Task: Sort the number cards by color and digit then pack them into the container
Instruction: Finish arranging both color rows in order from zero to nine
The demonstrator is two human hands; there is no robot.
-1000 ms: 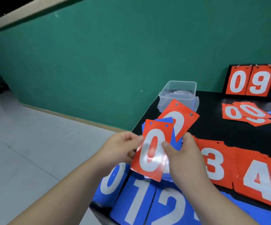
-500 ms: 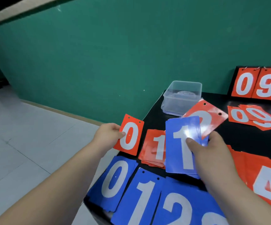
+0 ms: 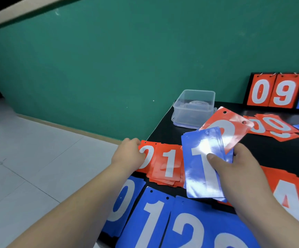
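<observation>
My left hand (image 3: 128,154) rests on a red 0 card (image 3: 147,158) lying at the table's left edge, beside a red 1 pile (image 3: 168,164). My right hand (image 3: 234,169) holds a fanned stack of cards above the table: a blue 1 card (image 3: 198,158) on top and a red card (image 3: 229,126) sticking out behind. A clear plastic container (image 3: 195,107) stands empty at the table's far left corner. Blue 0 (image 3: 122,203), blue 1 (image 3: 154,217) and blue 2 (image 3: 190,228) piles lie along the near edge.
A black table (image 3: 270,151) carries a red 4 pile (image 3: 292,199) at right and loose red 0 cards (image 3: 274,126) farther back. A flip scoreboard (image 3: 277,92) showing 0 and 9 stands against the green wall. Pale floor tiles lie beyond the table's left edge.
My left hand took the red 0 card off the held stack, carried it left and set it down on the table beside the red 1 pile. The blue 1 card is now on top.
</observation>
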